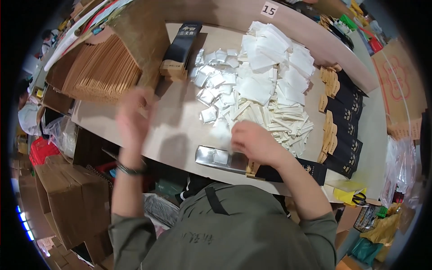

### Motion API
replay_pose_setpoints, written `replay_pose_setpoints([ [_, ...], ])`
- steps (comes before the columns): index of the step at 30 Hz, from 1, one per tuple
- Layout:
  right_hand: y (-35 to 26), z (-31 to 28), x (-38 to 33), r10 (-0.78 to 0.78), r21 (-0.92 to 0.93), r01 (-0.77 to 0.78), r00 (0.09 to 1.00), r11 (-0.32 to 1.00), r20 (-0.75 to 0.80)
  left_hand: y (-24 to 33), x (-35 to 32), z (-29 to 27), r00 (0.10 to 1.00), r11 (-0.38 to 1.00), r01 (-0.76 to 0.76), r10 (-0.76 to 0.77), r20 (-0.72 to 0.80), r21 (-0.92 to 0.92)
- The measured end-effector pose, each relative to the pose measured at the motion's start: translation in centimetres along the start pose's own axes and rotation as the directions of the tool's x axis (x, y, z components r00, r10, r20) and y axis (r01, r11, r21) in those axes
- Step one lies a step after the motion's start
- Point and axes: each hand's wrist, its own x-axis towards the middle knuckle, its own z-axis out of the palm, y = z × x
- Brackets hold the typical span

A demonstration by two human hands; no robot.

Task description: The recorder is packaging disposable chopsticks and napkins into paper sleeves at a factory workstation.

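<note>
My left hand (135, 119) is smeared by motion in front of the open box of brown card pieces (101, 67); its fingers do not show clearly. My right hand (258, 143) has its fingers drawn together at a small white packet (221, 133), which is blurred. Just below it, a shiny silver tray-like piece (204, 155) lies near the table's front edge with a small square silver packet (220, 156) on it. Right of that piece, partly under my right forearm, is a black box sleeve (290, 174) with a brown end.
Silver sachets (211, 81) and a big heap of white paper packets (265, 85) cover the table's middle. Black sleeves with brown inserts (344, 108) line the right side; another black box (182, 45) lies at back left. Yellow-and-black scissors (358, 198) are at the right corner.
</note>
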Motion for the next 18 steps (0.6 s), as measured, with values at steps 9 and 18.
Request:
replay_pose_setpoints([
  [9, -2.8, 2.0, -2.0, -0.015, -0.023, 0.019, 0.990, 1.000, 0.137, -10.0, 8.7, -3.8, 0.801, 0.851, 0.232, -0.442, 0.405, 0.470],
  [18, -4.5, 4.4, -4.4, 0.089, -0.082, -0.113, 0.965, 0.990, -0.247, -9.8, 2.3, -3.7, 0.802, 0.844, 0.529, -0.531, -0.272, -0.089],
])
